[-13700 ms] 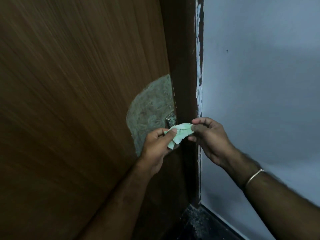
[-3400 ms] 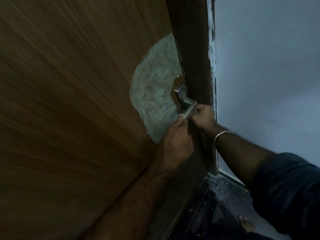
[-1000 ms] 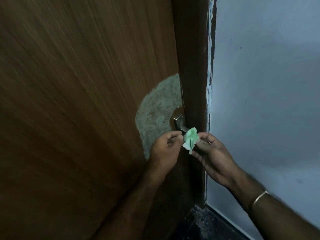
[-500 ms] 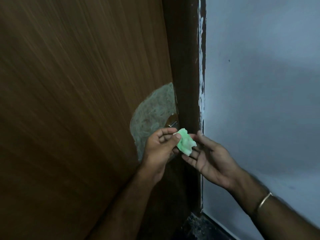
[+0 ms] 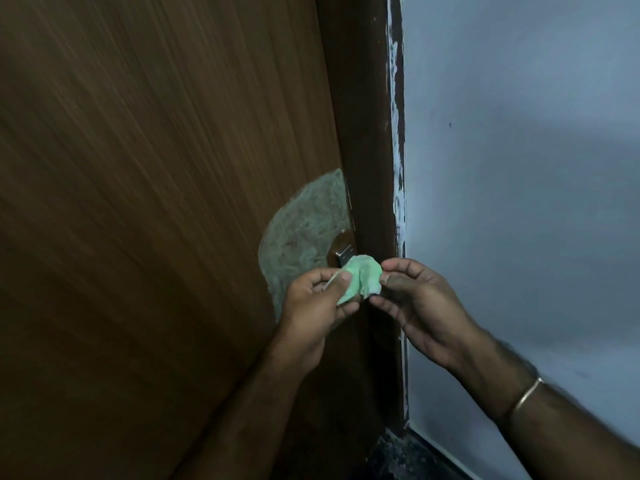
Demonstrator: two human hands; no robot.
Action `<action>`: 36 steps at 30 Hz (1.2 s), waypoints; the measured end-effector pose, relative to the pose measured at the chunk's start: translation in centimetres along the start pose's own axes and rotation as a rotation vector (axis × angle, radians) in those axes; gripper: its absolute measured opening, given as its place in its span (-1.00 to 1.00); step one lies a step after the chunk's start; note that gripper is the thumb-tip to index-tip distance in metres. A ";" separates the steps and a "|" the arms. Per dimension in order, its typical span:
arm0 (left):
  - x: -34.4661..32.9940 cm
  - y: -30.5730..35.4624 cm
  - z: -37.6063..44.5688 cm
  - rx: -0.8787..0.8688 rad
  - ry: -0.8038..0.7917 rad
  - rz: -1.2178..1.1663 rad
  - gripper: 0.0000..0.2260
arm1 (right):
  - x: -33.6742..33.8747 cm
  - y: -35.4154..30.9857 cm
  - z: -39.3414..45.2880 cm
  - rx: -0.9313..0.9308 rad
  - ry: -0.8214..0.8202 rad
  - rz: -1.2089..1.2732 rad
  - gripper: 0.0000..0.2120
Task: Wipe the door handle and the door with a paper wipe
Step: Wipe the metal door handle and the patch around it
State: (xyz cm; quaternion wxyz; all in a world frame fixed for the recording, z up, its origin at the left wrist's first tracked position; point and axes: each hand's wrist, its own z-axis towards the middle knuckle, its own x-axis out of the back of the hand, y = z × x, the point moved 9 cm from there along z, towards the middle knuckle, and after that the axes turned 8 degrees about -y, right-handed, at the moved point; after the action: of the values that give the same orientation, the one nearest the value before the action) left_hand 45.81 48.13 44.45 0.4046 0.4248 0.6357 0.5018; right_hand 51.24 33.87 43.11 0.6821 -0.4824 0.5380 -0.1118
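A crumpled pale green paper wipe (image 5: pixel 362 278) is held between both hands just in front of the door handle. My left hand (image 5: pixel 317 308) pinches its left side with thumb and fingers. My right hand (image 5: pixel 420 304) pinches its right edge between thumb and forefinger. Only a bit of the metal door handle (image 5: pixel 344 252) shows above the wipe; the rest is hidden. The brown wooden door (image 5: pixel 156 220) fills the left, with a grey worn patch (image 5: pixel 304 233) around the handle.
The dark door frame (image 5: pixel 370 133) runs down the middle, with chipped paint along its right edge. A pale blue-grey wall (image 5: pixel 519 168) fills the right. Dark floor (image 5: pixel 405 459) shows at the bottom. A thin bangle (image 5: pixel 526 394) sits on my right wrist.
My right hand has gone from open beneath the wipe to pinching its right edge. The wipe is spread a little wider between both hands.
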 end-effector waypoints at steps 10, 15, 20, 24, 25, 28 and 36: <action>-0.2 1.6 -0.7 -0.020 -0.028 -0.006 -0.90 | 2.4 0.1 -0.8 -0.052 0.125 0.050 -0.81; -0.8 2.6 -0.7 0.001 -0.136 -0.055 -0.84 | 3.1 -4.2 -1.2 0.267 0.251 -0.658 -0.78; -1.4 2.2 -0.6 0.057 -0.173 0.013 -0.87 | -2.1 -5.0 -2.9 0.612 0.004 -1.114 -0.82; -1.4 2.2 -0.8 0.080 -0.184 0.104 -0.84 | -2.9 -4.2 -1.7 0.511 -0.085 -1.089 -0.82; -1.2 2.2 -0.8 0.088 -0.177 0.106 -0.84 | -2.5 -4.4 -1.5 0.488 -0.052 -1.062 -0.83; -0.8 2.1 -0.6 0.112 -0.160 0.095 -0.86 | -1.6 -4.4 -1.1 0.428 0.001 -1.092 -0.84; -0.4 2.7 0.1 0.040 -0.169 0.287 -0.85 | -3.5 -4.2 -1.0 0.463 -0.125 -1.169 -0.86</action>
State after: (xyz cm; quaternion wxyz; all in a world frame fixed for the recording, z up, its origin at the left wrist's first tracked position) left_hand 46.42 48.11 47.08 0.3722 0.5600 0.5421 0.5041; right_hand 50.54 33.52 48.58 0.6252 -0.5422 0.1069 -0.5512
